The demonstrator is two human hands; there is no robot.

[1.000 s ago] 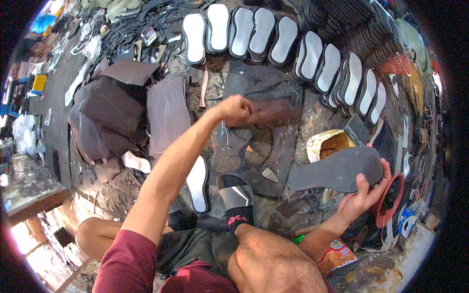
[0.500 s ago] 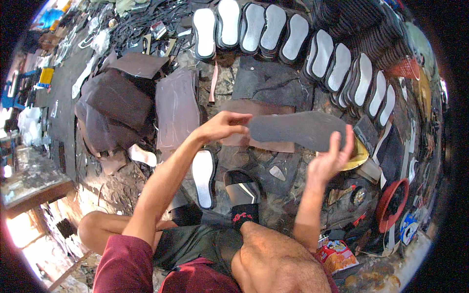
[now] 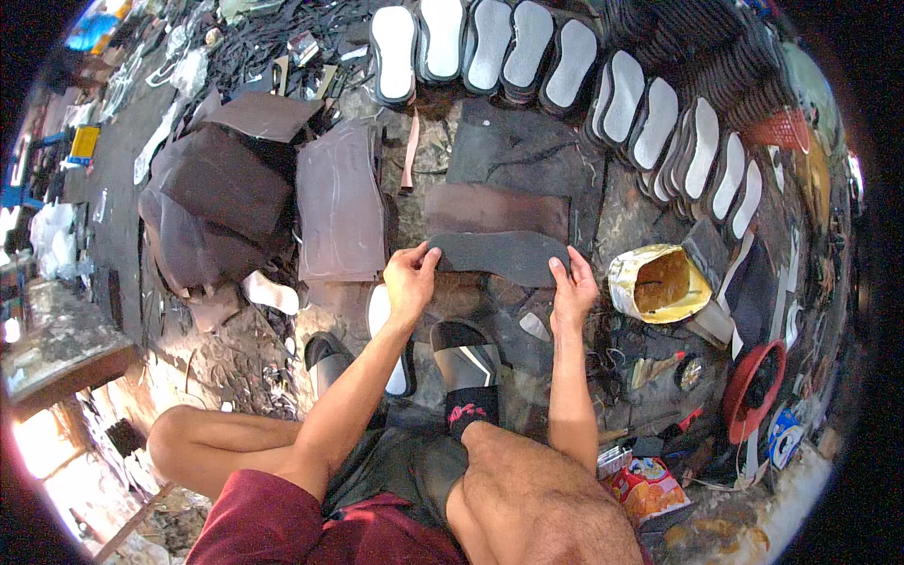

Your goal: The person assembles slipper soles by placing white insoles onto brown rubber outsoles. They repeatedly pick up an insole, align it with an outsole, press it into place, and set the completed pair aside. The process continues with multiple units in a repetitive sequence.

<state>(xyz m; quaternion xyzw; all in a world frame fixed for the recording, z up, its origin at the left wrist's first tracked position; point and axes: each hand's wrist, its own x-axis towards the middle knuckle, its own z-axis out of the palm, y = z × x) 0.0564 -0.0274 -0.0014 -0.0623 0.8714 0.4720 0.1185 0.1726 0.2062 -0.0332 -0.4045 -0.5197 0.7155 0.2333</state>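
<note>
A dark grey shoe sole (image 3: 499,256) lies lengthwise between my hands, over a brown rectangular sheet (image 3: 499,209). My left hand (image 3: 409,282) pinches its left end between thumb and fingers. At the opposite end, my right hand (image 3: 573,284) grips the sole's edge, thumb uppermost. Below my left wrist is a white-topped sole (image 3: 400,372) on the floor, partly covered by my forearm. The brown sheet rests on a larger black sheet (image 3: 518,146).
Stacks of white-topped soles (image 3: 569,64) curve along the far side. Brown sheets (image 3: 342,202) are piled at left. To the right stand a yellow-rimmed can (image 3: 659,282) and a red round basin (image 3: 756,391). A slippered foot (image 3: 466,363) is just below the sheet.
Both hands have brought the sole left and nearer, down over the brown sheet. The right hand moved away from the yellow-rimmed can, which now shows fully.
</note>
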